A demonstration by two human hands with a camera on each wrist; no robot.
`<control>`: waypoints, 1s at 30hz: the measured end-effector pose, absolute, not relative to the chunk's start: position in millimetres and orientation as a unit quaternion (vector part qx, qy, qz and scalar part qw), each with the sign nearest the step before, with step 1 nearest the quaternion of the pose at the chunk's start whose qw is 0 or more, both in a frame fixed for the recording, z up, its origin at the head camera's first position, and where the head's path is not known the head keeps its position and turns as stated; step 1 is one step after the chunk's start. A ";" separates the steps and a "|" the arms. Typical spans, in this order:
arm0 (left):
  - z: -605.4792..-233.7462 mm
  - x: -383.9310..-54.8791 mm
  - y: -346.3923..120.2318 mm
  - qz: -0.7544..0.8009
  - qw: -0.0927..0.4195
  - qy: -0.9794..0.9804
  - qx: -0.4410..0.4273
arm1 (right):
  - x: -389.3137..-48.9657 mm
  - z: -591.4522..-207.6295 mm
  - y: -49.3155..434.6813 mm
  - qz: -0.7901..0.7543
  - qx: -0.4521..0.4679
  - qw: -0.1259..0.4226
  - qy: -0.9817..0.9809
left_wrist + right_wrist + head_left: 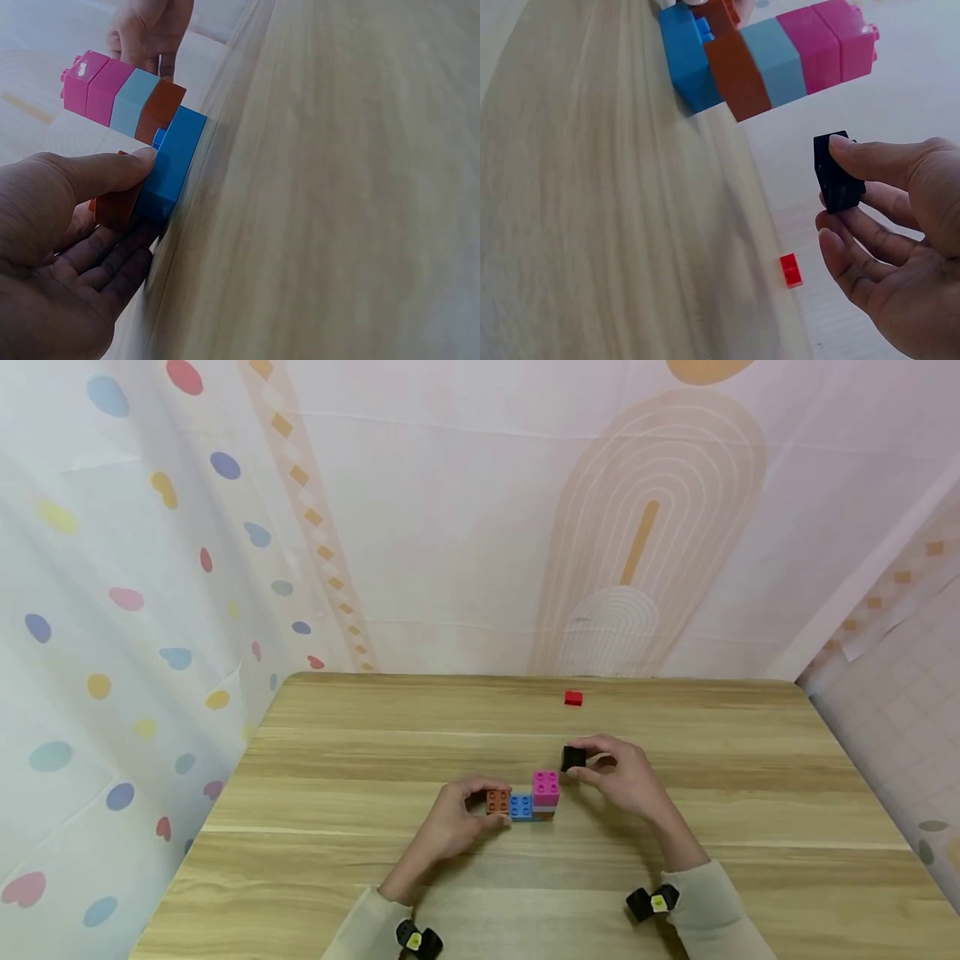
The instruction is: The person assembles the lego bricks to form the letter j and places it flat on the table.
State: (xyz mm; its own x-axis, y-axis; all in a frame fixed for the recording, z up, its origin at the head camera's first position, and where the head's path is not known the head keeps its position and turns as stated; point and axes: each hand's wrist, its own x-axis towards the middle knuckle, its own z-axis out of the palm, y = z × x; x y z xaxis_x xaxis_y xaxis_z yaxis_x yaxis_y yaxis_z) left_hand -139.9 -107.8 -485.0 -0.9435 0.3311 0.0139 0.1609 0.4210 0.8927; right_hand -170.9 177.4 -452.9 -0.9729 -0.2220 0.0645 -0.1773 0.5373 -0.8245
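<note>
A toy-brick build stands on the table: a long blue brick (521, 807) at the bottom, an orange-brown brick (498, 797) on its left end. Its right end bears a stack of another orange-brown brick (160, 111), a light blue brick (136, 100) and two pink bricks (546, 785) on top. My left hand (453, 820) grips the build's left end between thumb and fingers. Up and to the right of the stack, my right hand (627, 778) pinches a black brick (835, 174), held apart from the build and off the table.
A small red brick (573, 698) lies near the table's far edge, beyond the right hand. The wood-grain table (337, 760) meets a patterned curtain (450, 543) at the back and left. Black wrist cameras (651, 902) sit on both sleeves.
</note>
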 end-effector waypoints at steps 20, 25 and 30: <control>-487.4 -141.3 -108.0 0.522 0.080 0.837 0.145 | -158.1 -430.7 170.5 -0.479 -0.170 -0.005 0.861; -487.6 -141.3 -107.8 0.520 0.081 0.838 0.145 | -155.8 -428.0 169.1 -0.484 -0.178 -0.017 0.856; -486.9 -141.1 -107.2 0.520 0.083 0.838 0.144 | -152.8 -424.6 166.9 -0.484 -0.187 -0.020 0.855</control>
